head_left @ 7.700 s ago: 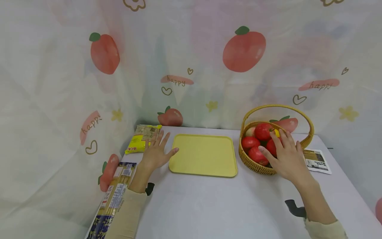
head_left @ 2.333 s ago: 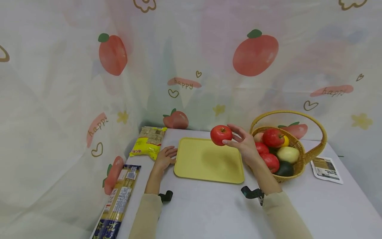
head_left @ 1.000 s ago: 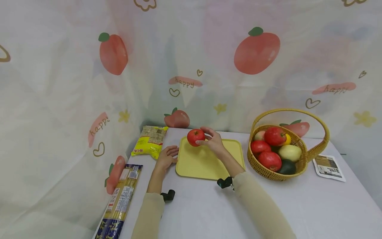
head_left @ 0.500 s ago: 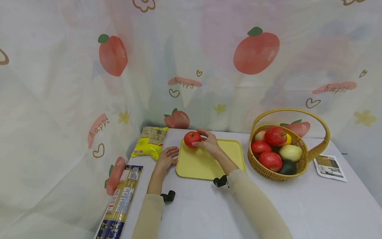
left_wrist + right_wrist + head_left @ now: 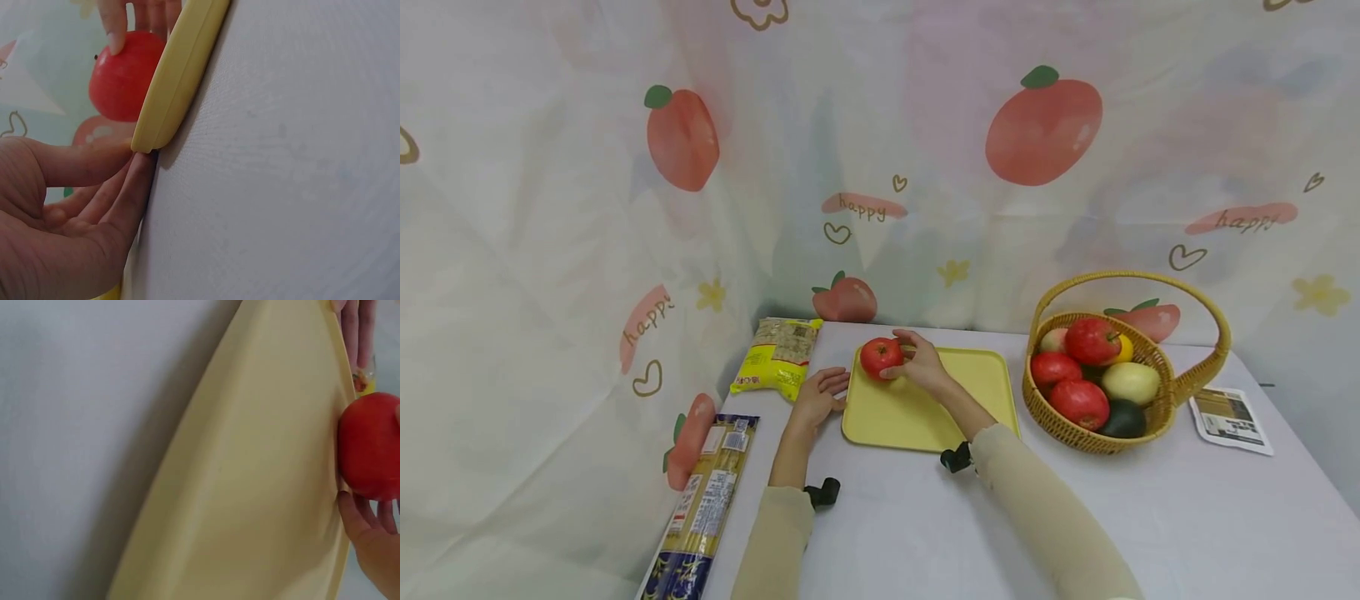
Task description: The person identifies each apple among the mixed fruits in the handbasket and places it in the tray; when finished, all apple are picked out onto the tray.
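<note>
My right hand (image 5: 922,364) holds a red apple (image 5: 881,358) by its right side, fingers behind it and thumb in front. The apple is low over the back left part of a yellow tray (image 5: 887,425); I cannot tell whether its underside touches the tray. At the tray's left edge, my left hand (image 5: 815,402) pinches the rim, with the thumb (image 5: 94,164) on top and fingers lower down in the left wrist view. In the right wrist view the apple (image 5: 372,447) stands just inside the raised rim, partly cut off by the frame.
A wicker basket (image 5: 1086,440) with a tall handle holds several red fruits, a pale one and a dark green one. Beside it lies a flat white packet (image 5: 1231,422). A yellow bag (image 5: 778,354) and long noodle packs (image 5: 707,500) lie on the left.
My right hand has brought the apple from beside the basket leftward over the tray, then lowered it. Earlier both hands were empty and spread; the left has since come to the tray's edge.
</note>
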Motion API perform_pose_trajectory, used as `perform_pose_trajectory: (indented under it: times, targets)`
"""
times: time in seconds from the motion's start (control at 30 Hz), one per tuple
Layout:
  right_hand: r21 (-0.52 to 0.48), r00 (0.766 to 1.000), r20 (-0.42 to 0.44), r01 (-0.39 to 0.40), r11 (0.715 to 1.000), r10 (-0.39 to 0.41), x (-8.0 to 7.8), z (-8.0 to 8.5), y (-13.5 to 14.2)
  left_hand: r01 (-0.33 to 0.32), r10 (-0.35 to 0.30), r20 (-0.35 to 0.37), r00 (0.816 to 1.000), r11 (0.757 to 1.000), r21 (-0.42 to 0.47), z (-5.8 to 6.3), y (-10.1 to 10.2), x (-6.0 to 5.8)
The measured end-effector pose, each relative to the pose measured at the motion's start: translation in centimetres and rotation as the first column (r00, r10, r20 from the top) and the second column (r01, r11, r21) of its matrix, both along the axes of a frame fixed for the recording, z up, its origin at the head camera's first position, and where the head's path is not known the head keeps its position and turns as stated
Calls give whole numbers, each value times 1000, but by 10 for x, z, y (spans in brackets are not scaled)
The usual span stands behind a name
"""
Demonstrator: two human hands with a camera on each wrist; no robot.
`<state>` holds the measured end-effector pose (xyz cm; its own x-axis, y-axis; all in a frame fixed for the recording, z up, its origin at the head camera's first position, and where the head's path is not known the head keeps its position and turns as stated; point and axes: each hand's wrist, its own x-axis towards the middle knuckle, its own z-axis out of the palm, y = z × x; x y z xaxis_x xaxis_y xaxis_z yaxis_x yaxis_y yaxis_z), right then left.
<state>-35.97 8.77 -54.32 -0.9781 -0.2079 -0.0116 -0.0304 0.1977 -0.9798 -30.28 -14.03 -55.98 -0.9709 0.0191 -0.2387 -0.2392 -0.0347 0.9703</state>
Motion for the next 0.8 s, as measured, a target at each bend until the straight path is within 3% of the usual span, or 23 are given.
perform_pose_trajectory:
  times: [0.17, 0.33, 0.8]
  targets:
    - [20, 1000, 5, -14, 1000, 14, 2, 1, 4, 0, 0, 11, 1000, 1000, -9, 0, 0, 0]
    - [13, 1000, -24, -3, 1000, 3, 7, 13, 11, -6, 6, 19, 1000, 1000, -8, 0, 1, -1]
    - [-11, 993, -83, 82, 997, -83, 33, 71, 50, -9, 9, 41, 999, 1000, 0, 1, 2, 1]
